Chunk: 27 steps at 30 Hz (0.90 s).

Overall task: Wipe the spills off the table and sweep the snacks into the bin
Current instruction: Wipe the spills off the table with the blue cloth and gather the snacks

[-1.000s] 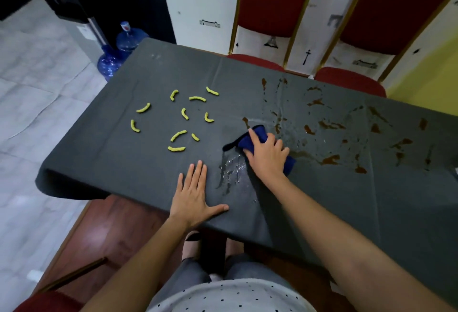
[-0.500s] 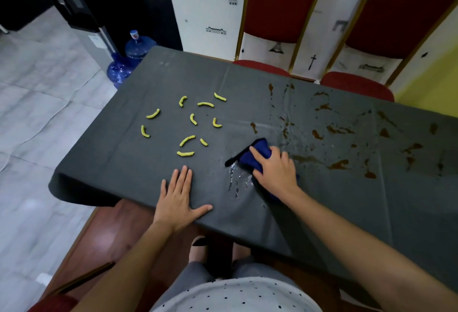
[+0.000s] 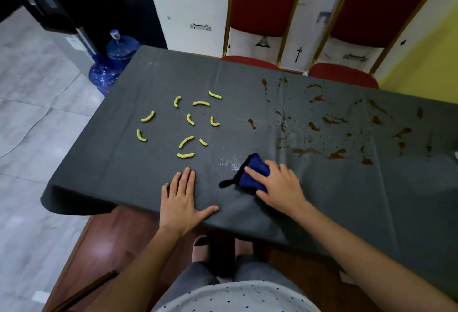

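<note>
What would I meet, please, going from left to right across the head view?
From the left: blue water bottles → yellow snacks → blue cloth → right hand holding it → brown spills, running on rightward. The left hand lies below the snacks' span, so I leave it out.

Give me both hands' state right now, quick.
Left hand: open, flat on the tablecloth, holding nothing.
Right hand: closed, fingers curved over the bunched blue cloth, pressing it onto the tablecloth.

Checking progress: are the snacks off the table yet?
No, the snacks lie scattered on the table, left of the cloth.
</note>
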Available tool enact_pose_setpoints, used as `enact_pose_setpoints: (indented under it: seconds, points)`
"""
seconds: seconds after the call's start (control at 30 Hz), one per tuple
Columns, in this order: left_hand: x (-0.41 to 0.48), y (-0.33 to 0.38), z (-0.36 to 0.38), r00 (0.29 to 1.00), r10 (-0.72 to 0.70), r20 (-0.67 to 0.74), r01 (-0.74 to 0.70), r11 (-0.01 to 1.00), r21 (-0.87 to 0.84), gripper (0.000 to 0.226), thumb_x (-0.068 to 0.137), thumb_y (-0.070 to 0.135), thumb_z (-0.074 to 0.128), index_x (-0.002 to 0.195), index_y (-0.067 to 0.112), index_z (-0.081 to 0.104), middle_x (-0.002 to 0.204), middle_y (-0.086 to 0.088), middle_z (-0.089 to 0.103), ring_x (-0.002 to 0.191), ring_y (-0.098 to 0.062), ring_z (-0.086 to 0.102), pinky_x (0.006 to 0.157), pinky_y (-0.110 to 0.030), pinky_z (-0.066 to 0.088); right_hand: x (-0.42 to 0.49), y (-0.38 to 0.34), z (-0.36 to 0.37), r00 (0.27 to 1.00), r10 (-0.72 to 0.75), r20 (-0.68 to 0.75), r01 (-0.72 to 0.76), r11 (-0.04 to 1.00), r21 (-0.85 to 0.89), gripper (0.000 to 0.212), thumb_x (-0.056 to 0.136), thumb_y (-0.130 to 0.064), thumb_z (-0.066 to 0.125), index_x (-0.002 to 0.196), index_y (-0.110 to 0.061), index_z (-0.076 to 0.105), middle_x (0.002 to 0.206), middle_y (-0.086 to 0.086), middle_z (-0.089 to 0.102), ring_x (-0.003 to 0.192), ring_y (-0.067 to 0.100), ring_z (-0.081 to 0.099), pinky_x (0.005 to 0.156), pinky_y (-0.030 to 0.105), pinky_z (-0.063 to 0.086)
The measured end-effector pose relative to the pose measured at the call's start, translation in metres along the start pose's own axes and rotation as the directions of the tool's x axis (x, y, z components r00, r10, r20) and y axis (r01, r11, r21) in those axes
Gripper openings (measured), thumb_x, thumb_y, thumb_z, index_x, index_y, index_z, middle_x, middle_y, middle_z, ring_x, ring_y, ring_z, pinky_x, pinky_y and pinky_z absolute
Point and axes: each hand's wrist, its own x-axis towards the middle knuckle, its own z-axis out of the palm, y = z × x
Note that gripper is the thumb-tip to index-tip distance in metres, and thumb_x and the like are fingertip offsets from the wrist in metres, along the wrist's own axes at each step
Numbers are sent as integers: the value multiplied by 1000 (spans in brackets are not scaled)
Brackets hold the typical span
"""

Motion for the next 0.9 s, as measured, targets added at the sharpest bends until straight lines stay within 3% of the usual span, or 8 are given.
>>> enact_pose_setpoints:
  seconds: [0.2,0.4,0.57,0.7,0.8,0.83,0.9]
  points:
    - [0,-15,0,990,106,-90,-108,994,-17,81,85,68,24,142,14,41,147,-6,43,131,-29,43,98,-42,30,33,-13,-13,932,356,-66,-352,934,63,61,90,-45,52,146,-40,29,134,12,43,107,34,46,87,42,43]
    - [0,-18,-4,983,135,-125,-143,988,-62,65,86,45,32,139,10,46,147,-10,42,131,-32,44,101,-46,38,19,-69,-4,967,248,-54,-244,967,74,61,89,-47,49,146,-43,27,137,11,39,107,34,45,88,42,42]
    - [9,-13,-10,951,275,-140,-286,956,-70,64,90,43,27,143,9,39,153,-10,32,141,-30,29,114,-48,21,-29,-45,6,965,260,-40,-258,965,45,63,86,-48,51,145,-47,28,136,8,42,108,31,46,87,41,44]
    - [16,-6,-9,914,401,-64,-404,912,-66,67,90,46,12,148,18,29,157,-1,22,146,-23,15,117,-45,7,-56,-2,7,854,518,-47,-516,855,49,62,88,-48,51,145,-48,27,136,8,42,109,31,48,89,40,46]
    - [16,-4,-9,908,417,-46,-419,906,-62,65,88,42,12,145,21,35,155,-2,29,144,-26,22,116,-47,13,-47,2,3,668,743,-49,-732,667,140,58,91,-47,50,146,-43,29,135,11,41,109,33,47,90,42,44]
    - [15,-2,-11,911,409,-58,-413,908,-76,64,88,41,16,142,19,41,152,-3,35,142,-27,28,115,-49,18,-41,-4,2,636,770,-53,-758,636,143,58,91,-47,50,146,-42,29,136,12,41,109,34,46,91,42,43]
    - [16,1,-13,914,395,-91,-403,910,-100,62,88,39,19,136,16,50,146,-7,44,138,-30,35,113,-52,22,-32,-19,1,674,736,-65,-726,676,124,58,91,-47,49,146,-42,29,136,12,40,108,34,47,91,42,42]
